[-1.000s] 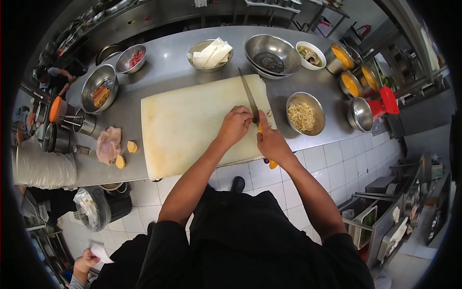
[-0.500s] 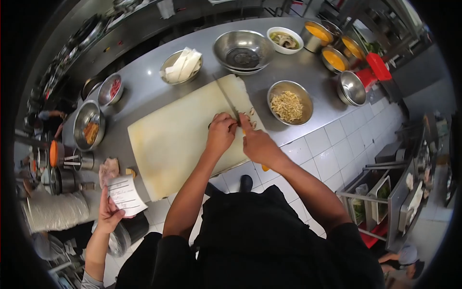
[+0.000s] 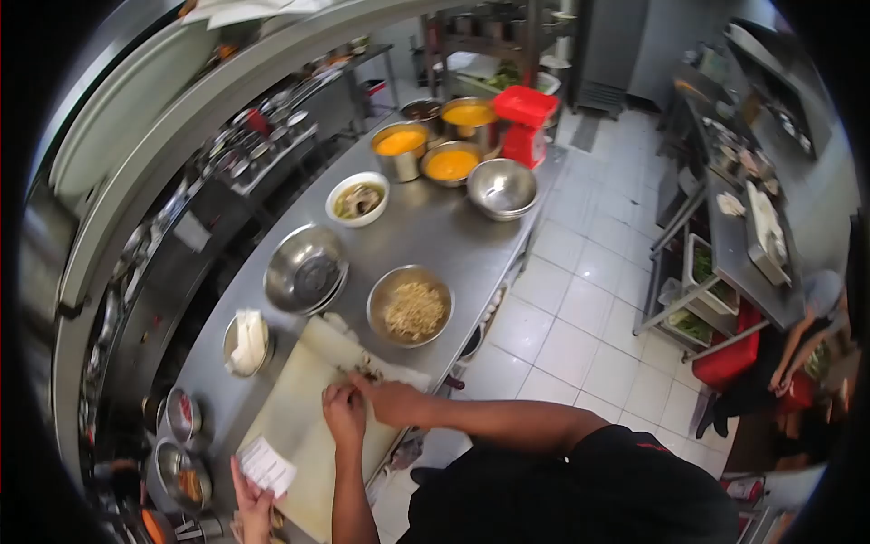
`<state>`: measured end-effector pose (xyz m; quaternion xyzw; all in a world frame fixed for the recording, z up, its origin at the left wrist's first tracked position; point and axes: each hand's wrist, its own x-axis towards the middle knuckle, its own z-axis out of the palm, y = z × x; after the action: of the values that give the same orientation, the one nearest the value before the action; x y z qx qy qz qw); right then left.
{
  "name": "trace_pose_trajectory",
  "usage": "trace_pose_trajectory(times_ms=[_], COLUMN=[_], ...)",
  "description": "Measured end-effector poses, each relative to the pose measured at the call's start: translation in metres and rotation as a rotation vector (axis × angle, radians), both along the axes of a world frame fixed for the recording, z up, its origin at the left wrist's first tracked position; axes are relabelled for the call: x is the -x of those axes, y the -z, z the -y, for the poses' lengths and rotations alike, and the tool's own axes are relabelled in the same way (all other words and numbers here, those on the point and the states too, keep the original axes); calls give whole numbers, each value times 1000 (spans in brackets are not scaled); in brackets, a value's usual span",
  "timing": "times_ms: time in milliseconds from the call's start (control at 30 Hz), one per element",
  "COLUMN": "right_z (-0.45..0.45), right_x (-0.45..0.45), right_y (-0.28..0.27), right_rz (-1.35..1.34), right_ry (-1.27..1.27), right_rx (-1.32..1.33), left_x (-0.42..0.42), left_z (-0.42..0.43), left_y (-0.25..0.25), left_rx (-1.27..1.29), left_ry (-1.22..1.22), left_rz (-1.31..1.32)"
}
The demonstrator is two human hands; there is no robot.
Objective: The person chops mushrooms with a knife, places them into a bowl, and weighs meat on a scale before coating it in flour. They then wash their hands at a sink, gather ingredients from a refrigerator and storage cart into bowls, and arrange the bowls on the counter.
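Note:
My left hand (image 3: 344, 417) rests on the pale cutting board (image 3: 294, 399) with its fingers bent and pressed together. Whatever it pinches is hidden beneath the fingertips. Touching it or very close, my right hand (image 3: 396, 402) is closed in a knife grip, its index finger stretched forward. The blade is hard to make out from this angle. Small brown sliced pieces (image 3: 366, 367) lie just beyond my fingers. Past the board stands a steel bowl of pale shredded food (image 3: 419, 310).
Another person's hand (image 3: 252, 503) holds a written paper slip (image 3: 267, 468) over the board's left side. Along the steel counter stand nested steel bowls (image 3: 304, 269), a white soup bowl (image 3: 359, 199), pots of orange liquid (image 3: 400, 141) and a red scale (image 3: 524, 122). White tiled floor (image 3: 571, 344) lies right.
My view has swung to the right, bringing the scale, floor and shelving further in. Both hands stay together at the board. The other person's paper slip now reaches over the board.

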<state>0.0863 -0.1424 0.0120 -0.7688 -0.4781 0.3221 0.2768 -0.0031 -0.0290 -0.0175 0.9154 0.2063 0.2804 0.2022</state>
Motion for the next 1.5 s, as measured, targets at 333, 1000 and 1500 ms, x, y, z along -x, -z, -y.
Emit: trace_pose_trajectory(times_ms=[333,1000,1500], right_z=[1,-92,-15], right_x=[2,121,56], right_y=[-9,-51,-6], right_rz=[265,-530,124], right_ry=[51,-340,-38], right_rx=[-225,-255,-206], left_x=[20,157,69], left_z=[26,8,-3], left_y=[-47,-184,-46], left_rx=[24,149,486], left_ry=[-197,-613,-377], left_rz=[77,543,159])
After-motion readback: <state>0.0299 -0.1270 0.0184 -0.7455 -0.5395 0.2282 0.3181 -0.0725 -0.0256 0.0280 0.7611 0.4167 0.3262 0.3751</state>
